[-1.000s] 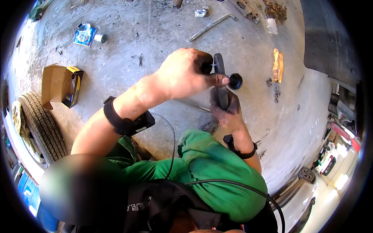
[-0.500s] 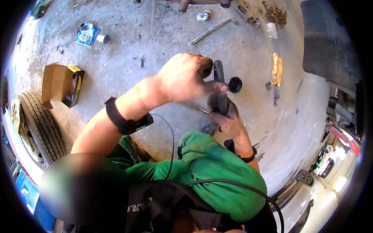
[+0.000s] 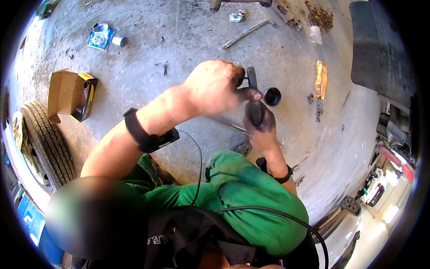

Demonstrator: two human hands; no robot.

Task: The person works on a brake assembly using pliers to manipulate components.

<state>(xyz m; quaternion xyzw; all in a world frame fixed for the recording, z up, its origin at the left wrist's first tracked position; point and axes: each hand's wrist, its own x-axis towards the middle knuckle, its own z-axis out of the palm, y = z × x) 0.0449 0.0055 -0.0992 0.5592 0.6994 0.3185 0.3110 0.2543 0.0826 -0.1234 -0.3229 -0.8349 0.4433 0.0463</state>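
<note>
My left hand [image 3: 215, 87] is curled at the upper part of a dark, flat bar-shaped part [image 3: 252, 78], with its thumb pressed on it and a thin piece by the curled fingers. Below, my right hand [image 3: 262, 127], its fingers blackened, grips the lower end of that part. Just to the right of the bar, an open round black container [image 3: 273, 96] shows dark material inside. A long metal rod [image 3: 225, 123] lies beneath my hands.
An open cardboard box [image 3: 65, 96] and a tyre [image 3: 45, 139] lie left. Around the concrete floor are a blue packet [image 3: 100, 38], a bent wrench [image 3: 246, 35], debris [image 3: 322, 18] and an orange wrapper [image 3: 320, 78]. A dark panel [image 3: 371, 45] borders the right.
Both hands and the bar have shifted slightly. My left hand dipped a little from a second ago, and the bar's top is lower than it was then. Both hands keep their hold.
</note>
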